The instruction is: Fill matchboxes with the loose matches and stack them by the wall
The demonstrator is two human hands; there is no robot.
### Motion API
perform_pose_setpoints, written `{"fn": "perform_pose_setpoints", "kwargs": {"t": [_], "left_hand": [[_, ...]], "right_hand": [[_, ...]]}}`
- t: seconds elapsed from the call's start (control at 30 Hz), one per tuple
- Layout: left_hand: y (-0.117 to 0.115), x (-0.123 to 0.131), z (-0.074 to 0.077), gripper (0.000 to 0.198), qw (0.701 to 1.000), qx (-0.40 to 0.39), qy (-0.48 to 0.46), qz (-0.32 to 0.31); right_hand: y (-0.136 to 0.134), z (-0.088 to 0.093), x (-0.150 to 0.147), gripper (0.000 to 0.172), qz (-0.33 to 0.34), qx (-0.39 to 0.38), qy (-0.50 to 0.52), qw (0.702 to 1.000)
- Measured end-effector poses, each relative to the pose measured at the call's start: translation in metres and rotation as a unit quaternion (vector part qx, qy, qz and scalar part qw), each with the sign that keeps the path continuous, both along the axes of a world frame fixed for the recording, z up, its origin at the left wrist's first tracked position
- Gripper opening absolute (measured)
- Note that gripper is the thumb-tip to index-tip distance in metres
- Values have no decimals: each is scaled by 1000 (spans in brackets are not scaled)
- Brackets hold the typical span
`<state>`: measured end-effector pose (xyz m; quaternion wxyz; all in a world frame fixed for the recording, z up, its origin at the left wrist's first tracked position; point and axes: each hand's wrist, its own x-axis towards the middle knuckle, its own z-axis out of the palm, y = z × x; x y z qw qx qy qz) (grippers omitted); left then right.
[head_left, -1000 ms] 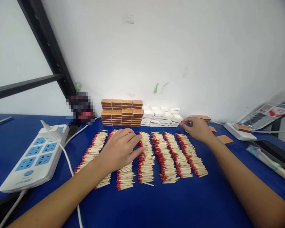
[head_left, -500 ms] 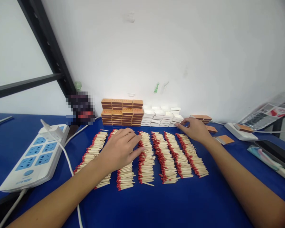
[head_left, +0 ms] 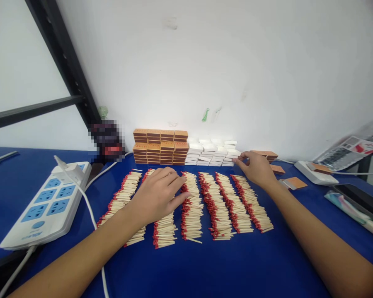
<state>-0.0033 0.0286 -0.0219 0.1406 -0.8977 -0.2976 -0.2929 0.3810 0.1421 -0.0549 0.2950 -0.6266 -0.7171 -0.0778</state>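
Observation:
My left hand [head_left: 157,196] reaches over the second row of matches [head_left: 164,231], fingers stretched out and slightly spread. Its fingertips are at the neighbouring row of matches [head_left: 191,219]; whether they press on it I cannot tell. My right hand [head_left: 255,169] is at the right end of the stacked white matchbox trays [head_left: 211,152], thumb and fingers apart, fingertips at the end trays. Left of the trays stand stacked brown matchboxes [head_left: 160,147]. More rows of red-tipped matches [head_left: 216,207] lie side by side on the blue table [head_left: 186,273].
Brown matchbox sleeves [head_left: 277,169] lie right of my right hand, one flat sleeve [head_left: 295,183] nearer. A white power strip [head_left: 46,207] with a cable is at left. A white device [head_left: 315,173], a phone [head_left: 360,198] and a plastic packet [head_left: 349,151] lie at right. The wall is behind.
The view shifts very slightly. My right hand has moved a little rightward against the end of the white trays. My left hand stays in place.

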Motion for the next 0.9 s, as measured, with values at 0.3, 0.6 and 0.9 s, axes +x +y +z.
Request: {"fn": "perform_pose_setpoints", "kwargs": {"t": [0.3,0.6,0.9], "left_hand": [[0,0,0,27,1000,-1,0,0],[0,0,0,28,1000,0,0,-3],[0,0,0,27,1000,-6,2,0]], "right_hand": [[-1,-2,0,32,-3,-51,-15,999],[0,0,1,28,5,-24,-19,1000],[0,-1,1,25,1,-20,-29,999]]}}
